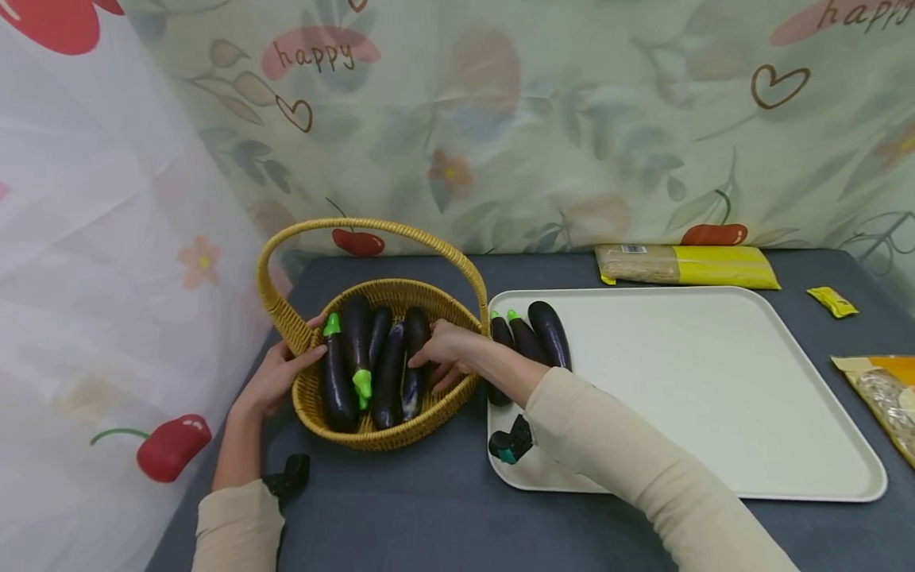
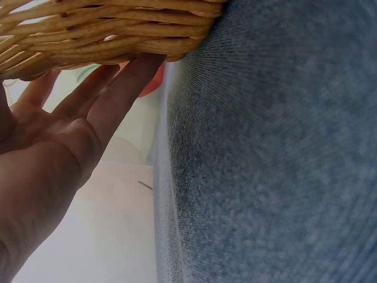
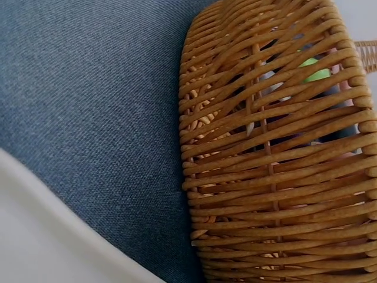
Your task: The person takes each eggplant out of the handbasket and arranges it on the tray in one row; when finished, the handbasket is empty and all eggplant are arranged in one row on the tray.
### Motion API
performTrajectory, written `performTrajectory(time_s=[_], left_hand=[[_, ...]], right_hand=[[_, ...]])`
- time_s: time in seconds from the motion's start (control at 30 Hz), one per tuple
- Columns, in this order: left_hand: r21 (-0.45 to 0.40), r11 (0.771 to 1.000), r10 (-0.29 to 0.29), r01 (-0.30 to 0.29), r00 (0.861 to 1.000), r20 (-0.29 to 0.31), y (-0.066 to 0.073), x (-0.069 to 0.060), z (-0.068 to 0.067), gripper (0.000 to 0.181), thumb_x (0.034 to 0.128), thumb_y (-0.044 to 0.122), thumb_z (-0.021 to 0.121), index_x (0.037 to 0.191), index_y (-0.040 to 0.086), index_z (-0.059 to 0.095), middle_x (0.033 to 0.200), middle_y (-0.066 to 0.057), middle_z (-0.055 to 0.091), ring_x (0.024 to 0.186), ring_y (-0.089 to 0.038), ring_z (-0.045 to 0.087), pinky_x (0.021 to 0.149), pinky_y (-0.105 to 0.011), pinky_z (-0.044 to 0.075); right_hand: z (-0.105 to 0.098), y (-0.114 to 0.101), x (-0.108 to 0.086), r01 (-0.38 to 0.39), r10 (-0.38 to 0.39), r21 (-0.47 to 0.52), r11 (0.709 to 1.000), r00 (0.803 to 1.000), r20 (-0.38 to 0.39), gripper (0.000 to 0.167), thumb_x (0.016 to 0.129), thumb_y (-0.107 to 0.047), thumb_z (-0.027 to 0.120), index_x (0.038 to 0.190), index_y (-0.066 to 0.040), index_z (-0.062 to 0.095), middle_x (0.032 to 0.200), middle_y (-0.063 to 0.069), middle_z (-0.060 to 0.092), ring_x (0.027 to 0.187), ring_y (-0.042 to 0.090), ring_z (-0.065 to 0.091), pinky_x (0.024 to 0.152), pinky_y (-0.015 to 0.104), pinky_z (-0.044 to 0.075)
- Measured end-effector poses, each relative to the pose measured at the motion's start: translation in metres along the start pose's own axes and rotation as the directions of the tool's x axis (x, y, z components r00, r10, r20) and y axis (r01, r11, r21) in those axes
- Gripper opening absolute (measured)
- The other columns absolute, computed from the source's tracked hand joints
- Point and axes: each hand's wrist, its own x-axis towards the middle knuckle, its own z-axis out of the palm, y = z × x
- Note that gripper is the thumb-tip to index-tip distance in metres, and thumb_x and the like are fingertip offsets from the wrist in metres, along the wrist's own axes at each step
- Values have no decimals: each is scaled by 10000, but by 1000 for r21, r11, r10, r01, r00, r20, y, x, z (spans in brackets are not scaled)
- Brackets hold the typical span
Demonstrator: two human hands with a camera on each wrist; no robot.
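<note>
A wicker basket [image 1: 400,441] with a tall arched handle stands at the left of the table and holds several dark eggplants [image 1: 339,381], some showing bright green stem ends. My left hand [image 1: 275,377] holds the basket's left side, thumb over the rim; in the left wrist view its fingers [image 2: 112,103] touch the outer weave. Reaching over the right rim, my right hand [image 1: 450,353] grips the rightmost eggplant [image 1: 416,338] inside the basket. In the right wrist view the basket wall [image 3: 277,153] hides most of that hand and the eggplants.
Right of the basket lies a large white tray [image 1: 686,397], with three eggplants [image 1: 550,330] at its left end. Behind it is a yellow-and-clear packet [image 1: 686,265]. A small yellow packet [image 1: 832,302] and another bag [image 1: 886,393] lie at the right. Printed cloth hangs behind and left.
</note>
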Motion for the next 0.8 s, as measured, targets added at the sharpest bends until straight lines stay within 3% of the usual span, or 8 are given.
performTrajectory(time_s=[0.1, 0.27, 0.4, 0.67, 0.8], left_hand=[[-3, 1000, -6, 6, 1000, -7, 1, -1, 1, 663, 972, 275, 576, 1527, 133, 242, 1535, -144, 240, 1316, -323, 312, 838, -195, 448], [-3, 1000, -11, 11, 1000, -12, 2, -2, 1, 655, 975, 268, 572, 1527, 135, 245, 1530, -148, 251, 1297, -291, 340, 840, -196, 449], [-1, 1000, -10, 10, 1000, -8, 2, -2, 0, 654, 977, 271, 566, 1528, 141, 238, 1526, -154, 254, 1279, -264, 365, 842, -201, 449], [4, 1000, 6, -6, 1000, -3, 0, -1, 1, 656, 976, 281, 568, 1525, 124, 246, 1540, -139, 237, 1313, -300, 324, 843, -195, 449], [5, 1000, 14, -14, 1000, -1, -1, 0, 0, 657, 974, 287, 570, 1524, 122, 251, 1548, -124, 225, 1322, -310, 313, 840, -198, 455]], right_hand=[[4, 1, 0, 16, -17, -31, 999, 1000, -20, 919, 881, -74, 689, 1533, -95, 42, 1342, 248, 427, 810, 385, 632, 635, 431, 549], [11, 2, 0, 47, -52, -71, 996, 996, -72, 910, 875, -69, 694, 1529, -73, 61, 1266, 260, 487, 738, 373, 643, 619, 429, 548], [12, 2, 0, 52, -56, -48, 997, 994, -97, 858, 872, -25, 681, 1516, -57, 115, 1214, 248, 507, 784, 379, 636, 624, 426, 548], [4, -5, -1, 70, -69, 7, 998, 992, -108, 807, 875, 11, 666, 1509, -116, 182, 1311, 228, 427, 881, 369, 603, 623, 415, 546], [1, -13, -7, 102, -96, 61, 993, 991, -93, 812, 878, 3, 667, 1516, -151, 189, 1216, 213, 489, 879, 342, 619, 629, 405, 549]])
